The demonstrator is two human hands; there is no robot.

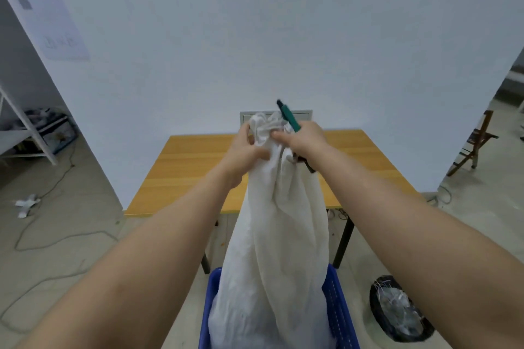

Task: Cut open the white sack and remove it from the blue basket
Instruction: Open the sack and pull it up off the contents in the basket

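A tall white sack [278,249] stands in the blue basket [338,312] at the bottom centre, its top bunched and pulled up in front of me. My left hand [243,150] grips the gathered neck of the sack from the left. My right hand [303,140] pinches the same neck from the right and also holds a green-handled cutting tool [289,117], whose dark tip points up and away. The tool's lower end shows below my right wrist. The sack's contents are hidden.
A wooden table [198,167] with dark legs stands just beyond the basket, against a white wall. A black bin [399,309] with a plastic liner sits on the floor to the right. Cables and paper scraps lie on the floor at the left, near a white shelf frame [25,127].
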